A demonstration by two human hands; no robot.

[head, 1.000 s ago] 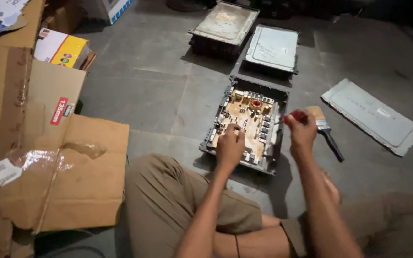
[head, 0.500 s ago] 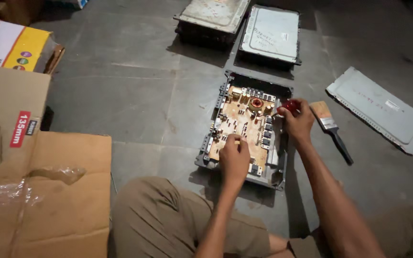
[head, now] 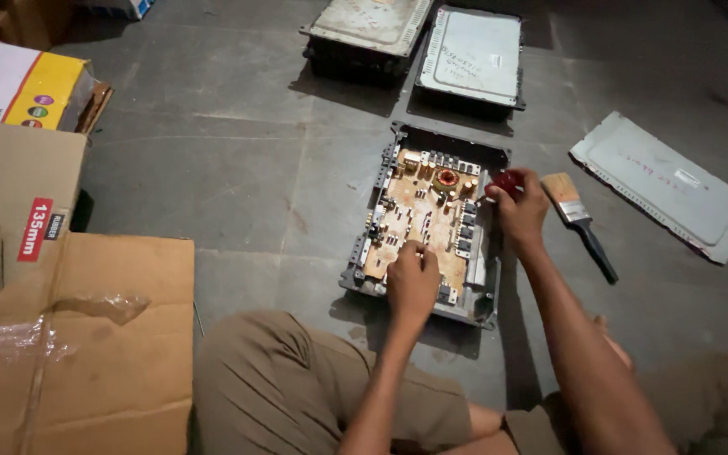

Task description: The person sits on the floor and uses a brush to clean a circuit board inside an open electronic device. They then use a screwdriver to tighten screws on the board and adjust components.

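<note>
Head view: left hand [head: 412, 282] is loosely curled, fingertips down on the near end of the circuit board [head: 421, 221], pressing or steadying it; I can't see anything gripped in it. Right hand [head: 519, 206] is closed around a red-handled tool [head: 505, 180], probably a screwdriver, with its tip angled in at the board's right edge near the far end.

Change vs. a second ago: right hand was up off to the right of the case, beside the brush; it has now come in and sits against the case's right rim with the tool pointing at the board. Left hand has slid a little toward the near edge but stays in contact with the board. My read: the right hand has gone from carrying the tool to working a point on that right edge, with the left bracing.

The board sits in an open dark metal case [head: 482, 310] on the grey tiled floor [head: 238, 168], directly ahead of the person's crossed legs. A copper-wound toroid coil [head: 446, 179] is at the far end.

Around it: paintbrush [head: 577, 221] lies just right of the right hand, not touched. A flat grey cover plate [head: 666, 184] lies further right. Two closed similar units [head: 419, 42] sit side by side beyond the open case. Flattened cardboard [head: 69, 337] is on the left, with a yellow-and-white box [head: 27, 84] behind it.
</note>
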